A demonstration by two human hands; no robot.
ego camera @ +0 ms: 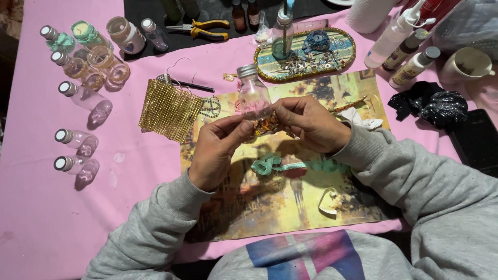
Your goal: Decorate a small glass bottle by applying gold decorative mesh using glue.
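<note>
Both hands meet over the middle of a printed mat (pixel 290 207) on a pink cloth (pixel 62 218). The left hand (pixel 218 148) and the right hand (pixel 308 124) pinch between their fingertips a small strip of orange and gold trim (pixel 266 124), the left closed on its 9 o'clock end, the right on its 3 o'clock end; the fingers of both are curled narrow around it. The trim is held up off the mat, just in front of a clear bottle (pixel 251 91) with a silver cap that stands at 12 o'clock from the hands.

At 6 o'clock from the hands a teal lace ribbon (pixel 290 166) lies across the mat. At 9 o'clock a square of gold mesh (pixel 168 109) lies on the cloth, its edge over the mat. At 1 o'clock an oval tray (pixel 264 67) holds beads and a second bottle. Pliers (pixel 207 28) with yellow handles lie at 11 o'clock. Along the 9 o'clock edge of the cloth 5 small capped bottles (pixel 78 140) lie in a column. At 3 o'clock is a black glittery cloth (pixel 436 106), with a mug (pixel 467 65) beyond it at 2 o'clock
</note>
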